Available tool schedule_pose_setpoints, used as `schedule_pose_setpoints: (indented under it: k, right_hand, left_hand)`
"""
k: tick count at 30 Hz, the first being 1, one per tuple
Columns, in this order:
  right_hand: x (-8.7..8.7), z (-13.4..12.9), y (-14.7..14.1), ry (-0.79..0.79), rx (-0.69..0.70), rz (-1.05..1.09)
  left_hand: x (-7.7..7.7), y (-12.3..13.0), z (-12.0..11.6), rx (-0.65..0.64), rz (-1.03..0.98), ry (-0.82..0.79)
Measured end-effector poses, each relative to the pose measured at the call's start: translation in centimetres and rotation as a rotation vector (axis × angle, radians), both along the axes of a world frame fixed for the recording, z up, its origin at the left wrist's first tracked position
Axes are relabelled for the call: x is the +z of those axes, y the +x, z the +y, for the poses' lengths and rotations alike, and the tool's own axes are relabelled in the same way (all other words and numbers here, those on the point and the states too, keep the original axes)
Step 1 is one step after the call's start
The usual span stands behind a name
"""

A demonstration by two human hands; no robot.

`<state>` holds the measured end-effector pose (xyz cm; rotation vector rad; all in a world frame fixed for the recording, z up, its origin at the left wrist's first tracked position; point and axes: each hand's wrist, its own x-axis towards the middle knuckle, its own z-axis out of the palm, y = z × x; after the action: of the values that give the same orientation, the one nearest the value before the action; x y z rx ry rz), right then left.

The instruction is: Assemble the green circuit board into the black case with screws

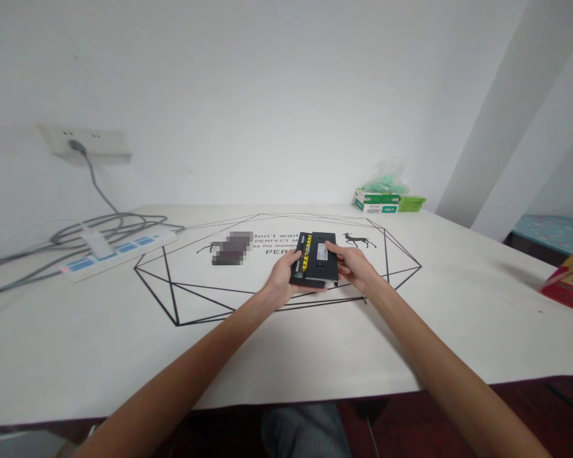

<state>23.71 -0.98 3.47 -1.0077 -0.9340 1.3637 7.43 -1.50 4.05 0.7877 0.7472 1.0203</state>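
Observation:
A flat black router [322, 270] is held just above the table, tilted so that a row of yellow ports and a white label show. My left hand [281, 273] is closed on its left edge, thumb on top beside the yellow ports. On the right edge, my right hand [353, 264] grips it, with the thumb lying near the label and the other fingers partly hidden beneath. A pale strip shows along the router's near end. To the left lies a dark object [232, 249], blurred out by blocks, so its kind cannot be told.
A white power strip [124, 254] with coiled grey cables [109, 222] lies at the left, below a wall socket [86, 141]. Green and white boxes [377, 202] with a plastic bag [386, 179] stand at the back right. A red and yellow package [570, 280] is at the far right.

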Motion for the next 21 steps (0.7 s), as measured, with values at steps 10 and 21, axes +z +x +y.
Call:
schedule_pose_setpoints:
  k: [10,21]
  right_hand:
    - [0.07,-0.14,-0.14,0.002,-0.006,-0.014]
    - [0.20,-0.54,-0.47,0.075,0.020,-0.089]
  left_hand:
    - [-0.09,0.02,-0.02,-0.033,0.003,0.008]
    - [-0.19,0.15,-0.41,-0.069,0.042,0.119]
